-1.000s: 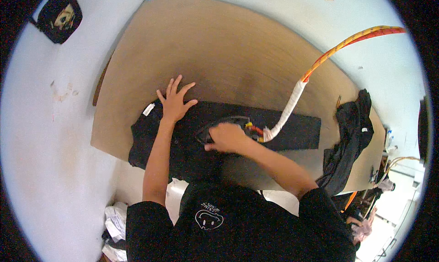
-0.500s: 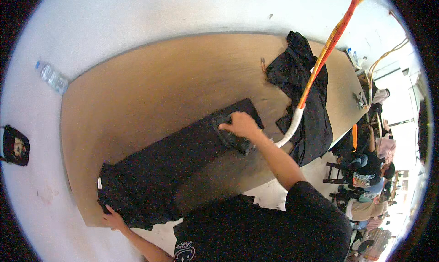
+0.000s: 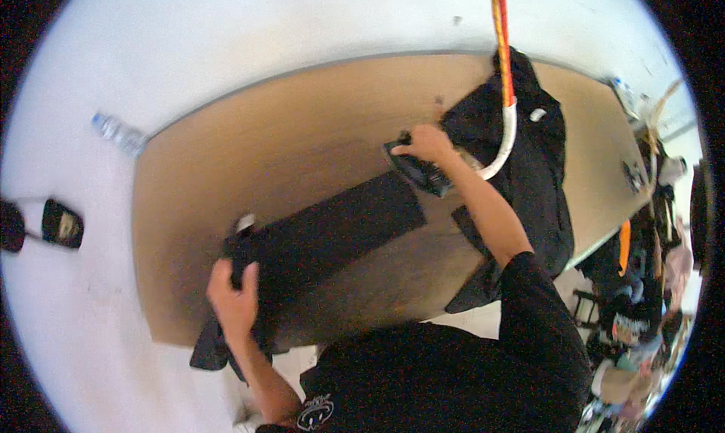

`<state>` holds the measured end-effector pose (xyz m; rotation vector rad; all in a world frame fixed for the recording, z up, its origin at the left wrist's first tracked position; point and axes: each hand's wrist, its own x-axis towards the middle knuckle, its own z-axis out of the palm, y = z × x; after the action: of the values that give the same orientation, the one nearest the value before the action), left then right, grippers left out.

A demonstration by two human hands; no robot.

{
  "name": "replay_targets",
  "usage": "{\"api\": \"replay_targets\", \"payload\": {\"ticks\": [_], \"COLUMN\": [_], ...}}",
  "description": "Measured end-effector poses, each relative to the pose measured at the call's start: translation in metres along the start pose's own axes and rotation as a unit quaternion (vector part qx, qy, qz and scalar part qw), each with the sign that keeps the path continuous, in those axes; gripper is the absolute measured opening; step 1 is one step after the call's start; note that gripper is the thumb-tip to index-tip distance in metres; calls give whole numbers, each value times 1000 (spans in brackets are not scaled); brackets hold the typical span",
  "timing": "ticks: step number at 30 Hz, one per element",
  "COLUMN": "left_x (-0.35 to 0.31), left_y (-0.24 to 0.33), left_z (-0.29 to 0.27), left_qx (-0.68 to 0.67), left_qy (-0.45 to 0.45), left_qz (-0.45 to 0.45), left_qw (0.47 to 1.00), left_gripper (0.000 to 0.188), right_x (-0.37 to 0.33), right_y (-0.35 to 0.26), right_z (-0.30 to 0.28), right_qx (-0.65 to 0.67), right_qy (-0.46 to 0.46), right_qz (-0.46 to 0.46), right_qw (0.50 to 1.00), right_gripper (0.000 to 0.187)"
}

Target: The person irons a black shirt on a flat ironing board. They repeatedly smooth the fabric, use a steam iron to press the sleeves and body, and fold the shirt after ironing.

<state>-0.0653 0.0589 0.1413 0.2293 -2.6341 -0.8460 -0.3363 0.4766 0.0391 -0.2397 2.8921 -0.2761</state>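
My right hand (image 3: 428, 144) is closed around the handle of a dark iron (image 3: 417, 169). The iron is beyond the far right end of a folded black garment (image 3: 340, 225), whose long straight part slants across the table. At the garment's bunched left end is my left hand (image 3: 234, 301), slightly blurred, thumb and fingers curled round the cloth. A small white patch (image 3: 245, 222) shows at that end, and some dark cloth hangs over the near table edge. A white-sleeved hose (image 3: 504, 142) runs from the iron up to a red and yellow cord.
The brown table (image 3: 302, 123) stands against a white wall. Another black garment (image 3: 521, 176) lies crumpled on its right side. A plastic bottle (image 3: 121, 133) is at the left by the wall. Small metal tools (image 3: 633, 178) lie at the far right. Beyond are people and a dark stool (image 3: 585, 306).
The iron has moved off the garment, away toward the far side. My left hand has shifted up and right onto the garment's left end, which is now more bunched. The whole view has shifted too.
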Motion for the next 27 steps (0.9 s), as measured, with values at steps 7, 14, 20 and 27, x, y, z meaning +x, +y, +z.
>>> {"api": "replay_targets", "payload": {"ticks": [7,14,20,27], "left_x": [-53,-104,-147,-197], "left_y": [62,47,1,-64], "left_z": [-6,-21,-52,-100], "left_qx": [-20,-69,-91,-115], "left_qy": [-97,-151,-228,-464], "left_qz": [98,145,176,213], "left_qw": [990,975,953,852], "left_gripper": [31,32,37,37], "right_x": [-152,-276,-359,-559], "right_y": [-135,-234,-228,-140], "right_z": [12,8,31,-117], "right_qx": [378,354,422,520], "right_qy": [162,135,226,596], "right_qz": [-126,-298,-93,2], "right_qw": [903,877,873,612], "right_gripper": [30,29,19,52]}}
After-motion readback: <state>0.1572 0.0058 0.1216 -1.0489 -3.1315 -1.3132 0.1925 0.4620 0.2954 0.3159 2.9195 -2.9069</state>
